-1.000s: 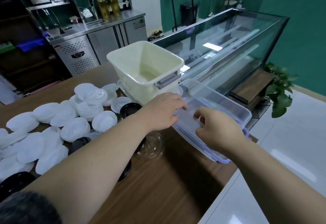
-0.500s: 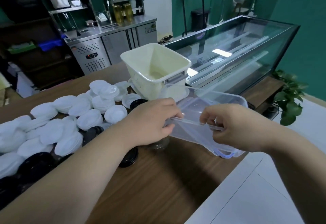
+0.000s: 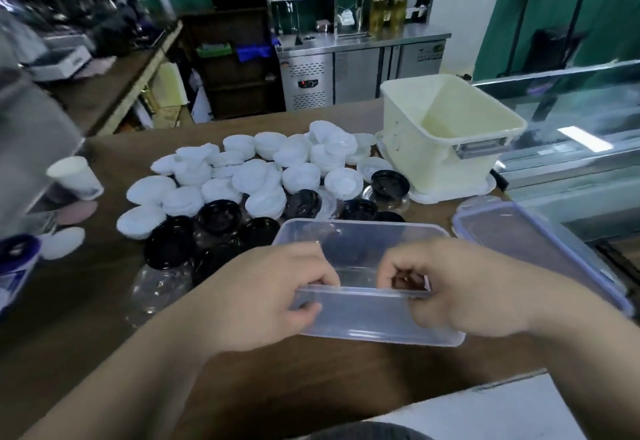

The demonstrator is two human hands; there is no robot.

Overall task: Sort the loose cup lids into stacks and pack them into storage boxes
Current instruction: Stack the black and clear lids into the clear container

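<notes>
Both hands are gripping the near rim of the clear storage box (image 3: 363,242) on the wooden table (image 3: 277,370): left hand (image 3: 277,297) and right hand (image 3: 460,287) pinching it, while white lids (image 3: 249,169) and black lids (image 3: 218,212) are lying heaped just behind, its clear box lid (image 3: 530,242) sitting beside it

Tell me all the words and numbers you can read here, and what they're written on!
Nothing here can be read for certain.
Label on the steel fridge: too blurred to read.
Red display on the same fridge: too small to read.
Blue print on the paper cup: too blurred to read.
Dark letters on the white box on the left counter: too blurred to read.
Clear box: no print shows.
</notes>
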